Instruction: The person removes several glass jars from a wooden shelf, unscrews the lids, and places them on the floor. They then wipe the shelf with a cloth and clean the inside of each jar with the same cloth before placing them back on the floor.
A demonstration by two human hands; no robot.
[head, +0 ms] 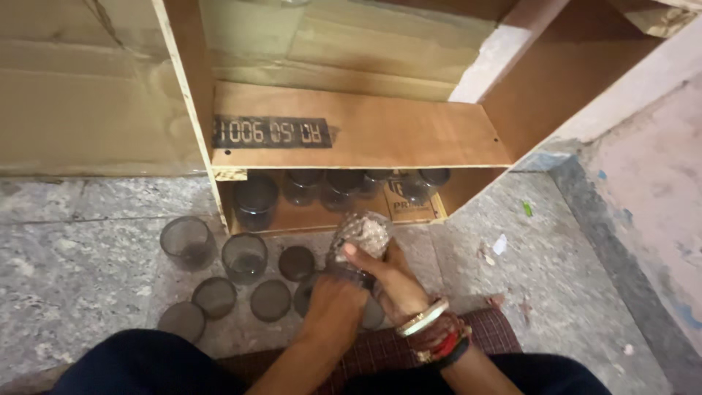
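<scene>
We are gripping a patterned glass tumbler with both hands just in front of the low wooden shelf: our right hand is wrapping around its side with the thumb pressing on it, while our left hand is closing around its base. More smoky glasses are standing on the stone floor to the left, and others are sitting in the shelf's bottom compartment.

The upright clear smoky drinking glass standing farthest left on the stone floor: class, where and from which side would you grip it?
Grip the upright clear smoky drinking glass around its round side wall, probably coming from above and the left: its mouth faces up, that side is open floor, and another upright glass stands close on its right.
</scene>
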